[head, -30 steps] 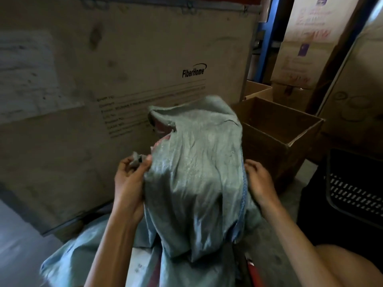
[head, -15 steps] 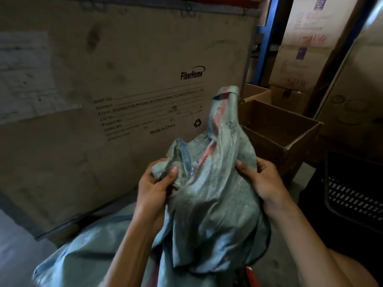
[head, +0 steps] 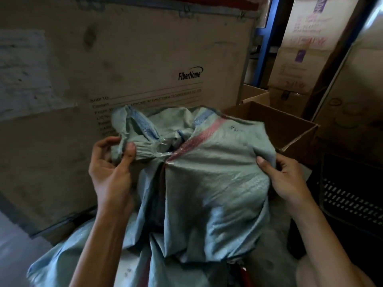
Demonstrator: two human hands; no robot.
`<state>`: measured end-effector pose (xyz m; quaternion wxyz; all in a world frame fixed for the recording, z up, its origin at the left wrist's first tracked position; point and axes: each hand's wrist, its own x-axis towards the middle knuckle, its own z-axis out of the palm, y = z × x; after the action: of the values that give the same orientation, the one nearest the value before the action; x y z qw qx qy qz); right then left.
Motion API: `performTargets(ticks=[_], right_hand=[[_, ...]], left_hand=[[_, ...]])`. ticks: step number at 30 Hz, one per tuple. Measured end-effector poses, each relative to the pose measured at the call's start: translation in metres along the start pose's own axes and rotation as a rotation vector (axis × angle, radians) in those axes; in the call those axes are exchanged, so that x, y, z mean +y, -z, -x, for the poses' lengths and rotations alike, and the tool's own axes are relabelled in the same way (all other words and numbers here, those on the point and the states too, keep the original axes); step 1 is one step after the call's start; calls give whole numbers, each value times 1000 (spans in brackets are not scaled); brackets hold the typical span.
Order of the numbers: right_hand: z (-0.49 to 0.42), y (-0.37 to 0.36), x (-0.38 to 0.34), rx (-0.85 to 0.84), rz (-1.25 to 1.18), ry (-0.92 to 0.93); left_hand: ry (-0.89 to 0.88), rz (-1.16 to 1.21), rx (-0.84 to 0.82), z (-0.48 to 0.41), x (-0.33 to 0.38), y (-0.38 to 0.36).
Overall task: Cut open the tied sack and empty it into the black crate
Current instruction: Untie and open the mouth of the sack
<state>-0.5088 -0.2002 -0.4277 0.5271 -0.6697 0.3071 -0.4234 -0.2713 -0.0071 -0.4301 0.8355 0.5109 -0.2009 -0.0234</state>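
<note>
A grey-green woven sack (head: 209,189) with blue and red stripes is held up in front of me, limp and crumpled. Clear tape binds its gathered neck near the middle top. My left hand (head: 113,166) pinches the neck end of the sack at its left. My right hand (head: 284,179) grips the sack's right edge. The black crate (head: 352,195) with slotted walls stands at the far right, partly cut off by the frame edge. No cutting tool shows in either hand.
A large FiberHome wooden crate (head: 124,79) fills the left and back. An open cardboard box (head: 290,129) sits behind the sack, with stacked cartons (head: 300,48) beyond. More sack cloth (head: 72,262) lies low at left. A red object (head: 245,274) peeks below.
Both hands have turned and spread the sack sideways. The upright stood-up cloth has dropped, and the taped neck with its stripes now faces me.
</note>
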Motion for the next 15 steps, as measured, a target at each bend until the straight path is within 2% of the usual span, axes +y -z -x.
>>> performTargets(ticks=[3,5,7,9,12,15], right_hand=[[10,-13,-5,-167,-293,-275],[16,-26,-2,-264,-317,-366],[21,-38,5,-243,-220,-350],[21,-44,12,-190,-125,-275],[13,-31,10,-200,40,-207],[5,-13,12,-265,224,-126]], left_hand=[[184,158,-136,8,-6,-8],[305,205,-224,20,-12,-17],[335,143,-275,32,-19,-24],[290,59,-273,35,-25,-25],[191,-83,-165,21,-30,-12],[231,-93,-40,5,-28,3]])
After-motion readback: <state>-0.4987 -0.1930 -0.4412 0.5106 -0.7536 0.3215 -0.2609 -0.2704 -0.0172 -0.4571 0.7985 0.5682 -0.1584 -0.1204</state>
